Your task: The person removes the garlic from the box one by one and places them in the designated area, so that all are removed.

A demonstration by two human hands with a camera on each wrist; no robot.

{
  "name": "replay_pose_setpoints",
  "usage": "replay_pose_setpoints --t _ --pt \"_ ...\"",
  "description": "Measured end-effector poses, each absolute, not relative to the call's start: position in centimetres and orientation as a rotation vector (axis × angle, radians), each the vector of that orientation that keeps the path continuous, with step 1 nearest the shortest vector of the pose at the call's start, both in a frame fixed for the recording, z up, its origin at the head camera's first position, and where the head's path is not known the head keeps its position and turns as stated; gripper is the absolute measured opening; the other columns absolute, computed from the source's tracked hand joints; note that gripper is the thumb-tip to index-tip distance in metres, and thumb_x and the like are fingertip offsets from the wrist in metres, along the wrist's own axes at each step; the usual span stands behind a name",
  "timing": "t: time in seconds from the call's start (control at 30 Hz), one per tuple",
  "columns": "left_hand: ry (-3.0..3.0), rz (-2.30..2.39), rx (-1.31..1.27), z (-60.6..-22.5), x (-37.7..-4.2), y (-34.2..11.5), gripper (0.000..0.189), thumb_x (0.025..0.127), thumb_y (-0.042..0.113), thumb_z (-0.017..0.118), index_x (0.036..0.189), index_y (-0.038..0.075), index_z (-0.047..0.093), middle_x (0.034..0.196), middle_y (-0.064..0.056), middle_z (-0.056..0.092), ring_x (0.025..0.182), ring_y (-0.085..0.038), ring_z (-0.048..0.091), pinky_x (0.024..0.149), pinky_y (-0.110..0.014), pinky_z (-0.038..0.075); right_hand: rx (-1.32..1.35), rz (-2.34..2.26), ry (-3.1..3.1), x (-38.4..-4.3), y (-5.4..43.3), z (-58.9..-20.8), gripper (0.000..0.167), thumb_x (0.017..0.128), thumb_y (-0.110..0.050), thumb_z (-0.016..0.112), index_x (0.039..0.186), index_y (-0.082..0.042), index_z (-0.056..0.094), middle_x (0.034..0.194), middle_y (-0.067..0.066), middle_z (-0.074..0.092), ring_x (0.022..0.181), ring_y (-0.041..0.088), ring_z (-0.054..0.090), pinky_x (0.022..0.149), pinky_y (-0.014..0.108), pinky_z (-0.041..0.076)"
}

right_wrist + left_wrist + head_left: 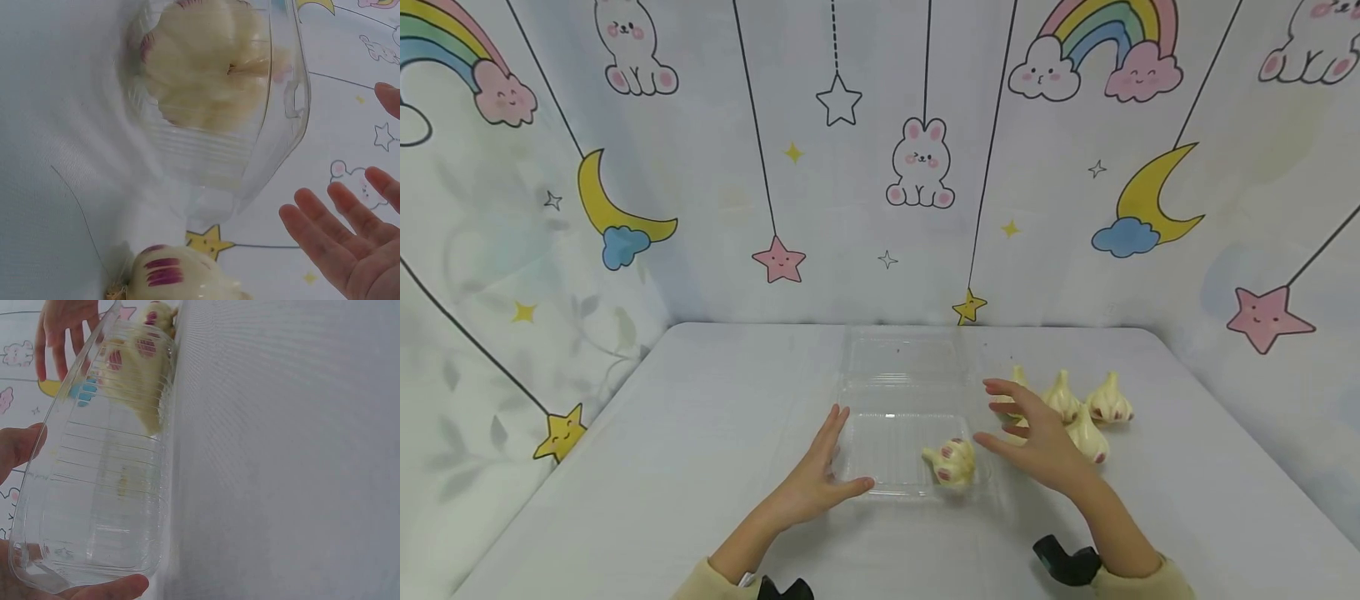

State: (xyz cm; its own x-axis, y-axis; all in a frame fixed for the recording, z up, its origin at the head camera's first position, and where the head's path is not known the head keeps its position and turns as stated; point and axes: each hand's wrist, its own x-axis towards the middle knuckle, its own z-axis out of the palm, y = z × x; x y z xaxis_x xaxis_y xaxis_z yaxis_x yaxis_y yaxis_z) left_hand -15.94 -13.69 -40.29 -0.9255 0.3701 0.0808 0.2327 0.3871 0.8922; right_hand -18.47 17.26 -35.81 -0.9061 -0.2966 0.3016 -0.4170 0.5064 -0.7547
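Observation:
A clear plastic clamshell container point(883, 458) lies unfolded on the white table, its lid point(904, 358) spread flat toward the back. One pale garlic bulb point(953, 465) with purple streaks rests on its side in the near right corner of the base. My left hand point(811, 485) is at the container's left side, fingers extended along the wall and thumb at the near edge. My right hand point(1045, 442) hovers between the container and the loose garlic bulbs, fingers spread and holding nothing. In the right wrist view, a loose garlic bulb point(178, 275) sits below the container.
Several garlic bulbs point(1110, 400) are grouped on the table to the right of the container, partly hidden behind my right hand. A cloth backdrop point(850, 200) printed with bunnies, stars and moons stands behind the table. Black wrist devices point(1066, 562) sit by both sleeves.

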Motion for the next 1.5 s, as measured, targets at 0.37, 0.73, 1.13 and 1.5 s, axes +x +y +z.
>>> replay_pose_setpoints --t 0.37,0.73,1.13,1.5 --pt "2.518 1.563 0.554 -40.2 -15.8 -13.7 0.096 0.08 0.021 0.072 0.148 0.011 0.004 0.151 -0.018 -0.008 0.129 -0.049 0.02 0.094 -0.06 0.033 0.669 1.411 -2.632 -18.8 16.0 -36.5 0.065 0.075 -0.033 0.075 0.131 -0.023 0.043 0.127 0.009 0.048 0.111 0.032 0.053 0.082 0.047 0.05" --pt "2.534 1.549 0.56 -40.4 -15.9 -13.7 0.097 0.079 0.02 0.072 0.147 0.009 0.004 0.151 -0.019 -0.007 0.129 -0.049 0.02 0.093 -0.06 0.035 0.723 1.406 -2.67 -18.9 14.8 -36.7 0.067 0.076 -0.033 0.075 0.133 -0.02 0.042 0.13 0.011 0.046 0.111 0.034 0.052 0.08 0.048 0.05" --pt "2.549 1.537 0.563 -40.7 -16.1 -13.7 0.095 0.08 0.023 0.071 0.148 0.012 0.005 0.151 -0.018 -0.007 0.129 -0.049 0.022 0.093 -0.06 0.034 0.77 1.331 -2.719 -19.1 13.8 -37.1 0.066 0.077 -0.031 0.074 0.133 -0.016 0.044 0.132 0.01 0.046 0.111 0.033 0.052 0.079 0.047 0.05" --pt "2.557 1.538 0.556 -40.5 -16.1 -13.7 0.095 0.079 0.022 0.072 0.148 0.012 0.006 0.151 -0.018 -0.006 0.13 -0.047 0.02 0.094 -0.059 0.034 0.801 1.183 -2.76 -19.1 13.3 -36.8 0.061 0.076 -0.027 0.075 0.13 -0.014 0.048 0.128 0.005 0.05 0.109 0.031 0.053 0.076 0.044 0.051"
